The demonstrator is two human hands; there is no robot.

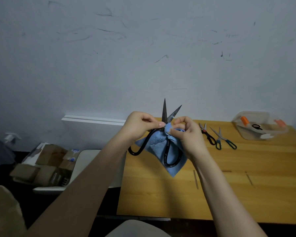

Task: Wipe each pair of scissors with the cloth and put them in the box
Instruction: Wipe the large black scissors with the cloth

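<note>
Scissors, big black-handled ones (164, 113), are pointing blades-up and splayed above the wooden table (229, 194). I'm seeing my left hand (138, 125) pinching them by the pivot and my right hand (186, 135) pinching the blue cloth (156, 142) against them. Clear plastic box (253, 135) is sitting far right.

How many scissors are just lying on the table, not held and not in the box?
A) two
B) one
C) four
A: two pairs lie on the table, a red-and-black pair and a teal-handled pair. The left hand grips the big black scissors, and the right hand pinches the blue cloth against them.
</note>
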